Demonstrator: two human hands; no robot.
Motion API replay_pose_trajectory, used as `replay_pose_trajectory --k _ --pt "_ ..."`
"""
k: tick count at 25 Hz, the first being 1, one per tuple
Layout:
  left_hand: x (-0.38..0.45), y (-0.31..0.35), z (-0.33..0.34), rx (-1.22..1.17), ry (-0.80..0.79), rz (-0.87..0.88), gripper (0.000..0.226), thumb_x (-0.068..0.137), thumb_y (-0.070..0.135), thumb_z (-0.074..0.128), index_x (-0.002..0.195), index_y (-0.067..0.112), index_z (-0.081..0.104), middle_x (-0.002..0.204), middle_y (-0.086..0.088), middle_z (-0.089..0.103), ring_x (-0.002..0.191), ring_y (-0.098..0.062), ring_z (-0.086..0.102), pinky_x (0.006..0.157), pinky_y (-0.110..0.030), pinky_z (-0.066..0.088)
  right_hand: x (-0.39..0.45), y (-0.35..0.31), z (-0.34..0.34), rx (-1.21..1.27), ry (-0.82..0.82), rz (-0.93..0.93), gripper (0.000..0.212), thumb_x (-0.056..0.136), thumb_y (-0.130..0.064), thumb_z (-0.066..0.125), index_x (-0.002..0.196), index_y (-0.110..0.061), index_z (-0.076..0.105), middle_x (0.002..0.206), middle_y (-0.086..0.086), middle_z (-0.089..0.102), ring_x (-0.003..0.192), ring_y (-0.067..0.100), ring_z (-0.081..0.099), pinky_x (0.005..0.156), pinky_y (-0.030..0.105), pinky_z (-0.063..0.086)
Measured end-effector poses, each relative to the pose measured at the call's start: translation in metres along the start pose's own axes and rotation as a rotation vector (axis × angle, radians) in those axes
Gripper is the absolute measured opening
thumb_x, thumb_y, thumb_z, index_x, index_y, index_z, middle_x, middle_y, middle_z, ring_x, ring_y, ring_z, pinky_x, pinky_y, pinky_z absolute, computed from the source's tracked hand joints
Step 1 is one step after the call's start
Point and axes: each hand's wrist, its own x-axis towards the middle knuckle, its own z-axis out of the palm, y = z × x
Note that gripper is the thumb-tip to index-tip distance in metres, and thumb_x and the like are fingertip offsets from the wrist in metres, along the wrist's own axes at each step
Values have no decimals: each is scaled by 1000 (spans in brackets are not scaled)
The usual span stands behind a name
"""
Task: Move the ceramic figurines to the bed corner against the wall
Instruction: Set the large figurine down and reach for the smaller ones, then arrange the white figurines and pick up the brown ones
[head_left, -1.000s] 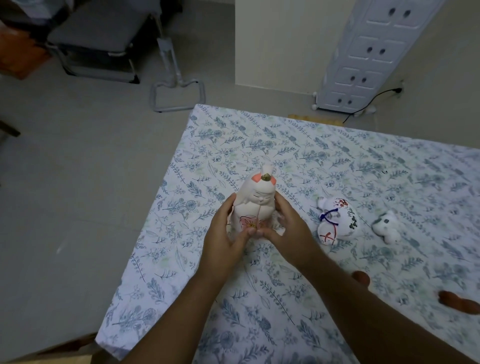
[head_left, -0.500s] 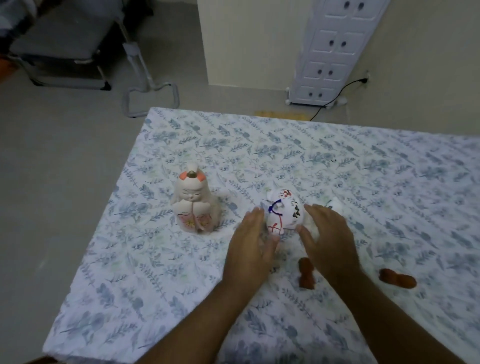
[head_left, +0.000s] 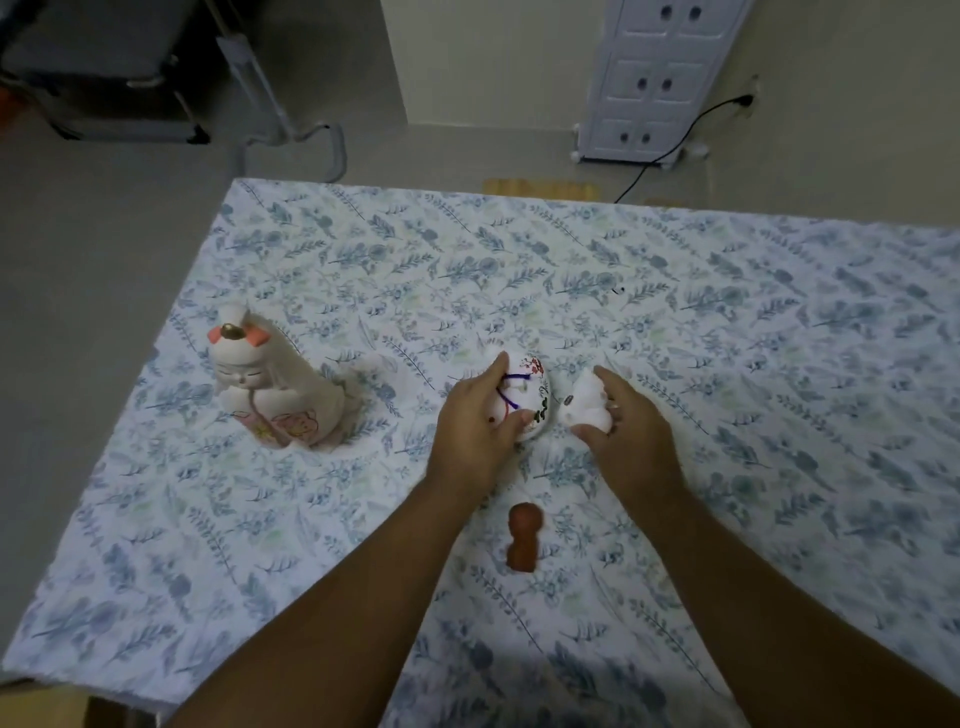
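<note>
— So, what have we got in each hand?

— Our left hand (head_left: 475, 426) is closed around the round white figurine (head_left: 530, 397) with the blue cord and painted flowers: thumb at its near edge, fingers curled over the far left side. Our right hand (head_left: 626, 431) is wrapped on the small white figurine (head_left: 586, 402), thumb under its near side, fingers over the right.

— Lifted, or on the sheet?

— We cannot tell; both sit at the level of the floral bedsheet (head_left: 727, 338), just beside each other, a narrow gap between them.

— And how do our arms lie?

— Both forearms reach in from the near edge and converge toward the middle of the bed, palms turned down and inward. Between the wrists, a little nearer to us, a small brown figurine (head_left: 522, 540) lies on its side on the sheet, touched by neither hand.

— Anything else of ours out there?

— The tall cream figurine (head_left: 270, 387) with pink ears and a painted robe stands upright near the left edge, well apart from the hands.

— Anything holding things?

— We see only a white cabinet (head_left: 660, 78) standing against the far wall beyond the bed, its doors shut, a black cable (head_left: 670, 150) running past its foot to a wall socket.
</note>
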Motion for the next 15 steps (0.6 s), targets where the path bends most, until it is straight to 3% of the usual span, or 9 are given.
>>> replay_pose_trajectory --k 2,5,8,12,15 --pt "4 6 -3 107 69 74 70 86 14 77 149 21 46 131 -7 62 121 -23 53 98 -38 49 6 -5 -1 -39 9 -35 69 77 -10 85 141 -17 59 136 9 64 124 25 59 105 45 50" --pt "6 12 -7 252 140 194 70 82 1 76 146 15 50 114 -8 69 105 -25 59 87 -33 50 13 -16 3 -272 -28 -154 62 80 -6 81 138 -10 61 132 12 62 125 28 50 99 27 41" --pt "-9 12 -3 271 135 182 66 85 7 76 145 12 50 125 -9 62 116 -25 52 95 -30 46 12 -23 9 -370 -46 -155 60 83 -4 75 141 -10 59 134 10 54 127 28 40 87 25 38" --pt "-19 5 0 203 117 179 65 88 13 74 147 16 48 137 -6 55 125 -24 49 104 -34 44 8 -20 12 -244 -84 -137 62 89 -2 67 148 -10 50 146 13 47 137 28 42 105 33 42" --pt "-21 10 -5 198 97 152 72 87 22 76 150 20 41 143 -8 50 129 -24 45 104 -36 45 2 -21 1 -160 -125 -124 73 91 -8 70 156 -19 38 150 9 46 138 25 45 110 38 41"
